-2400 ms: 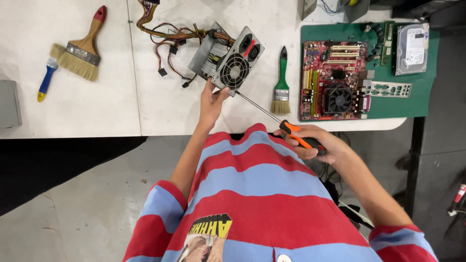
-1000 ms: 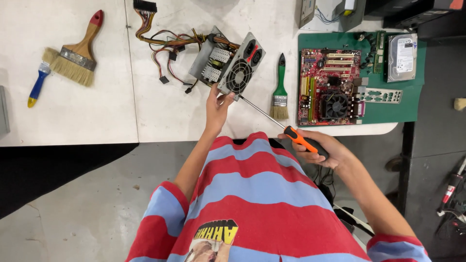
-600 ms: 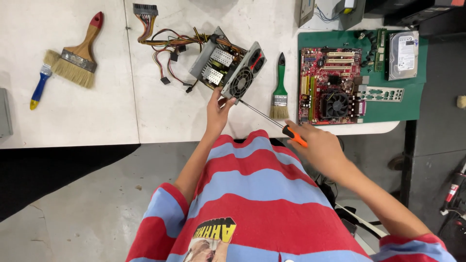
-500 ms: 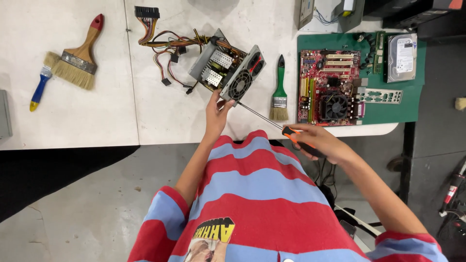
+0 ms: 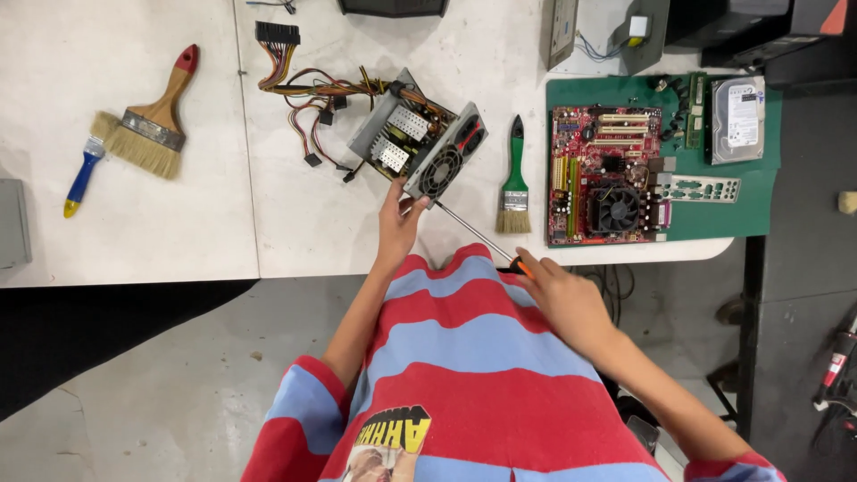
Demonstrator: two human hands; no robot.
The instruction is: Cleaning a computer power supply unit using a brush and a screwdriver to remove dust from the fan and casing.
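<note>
Near the front edge of the white bench (image 5: pixel 178 241), a grey computer power supply (image 5: pixel 420 147) sits tilted on one corner with its fan grille turned toward the person, apparently so that the screws on that face can be reached from the seat. The left hand (image 5: pixel 397 223) is stretched forward from a bare, nearly straight forearm, its fingers pressed against the lower corner of the casing beside the fan, bracing the box rather than wrapping around it. The right hand (image 5: pixel 562 295) is drawn back close to the body, clenched around the orange handle of a long screwdriver (image 5: pixel 478 236); its thin shaft runs diagonally up and left so the tip meets the casing just beside the left fingers. That long reach lets the wrist stay low and off the bench. A bundle of coloured cables (image 5: pixel 308 103) trails from the far side of the unit. A green-handled paintbrush (image 5: pixel 515 178) lies just right of it, with a red motherboard (image 5: pixel 607 174) on a green mat (image 5: pixel 759 201) beyond. Two more brushes, one wide wooden-handled brush (image 5: pixel 152 120) and one small blue-handled brush (image 5: pixel 82 170), rest well apart at the left.
</note>
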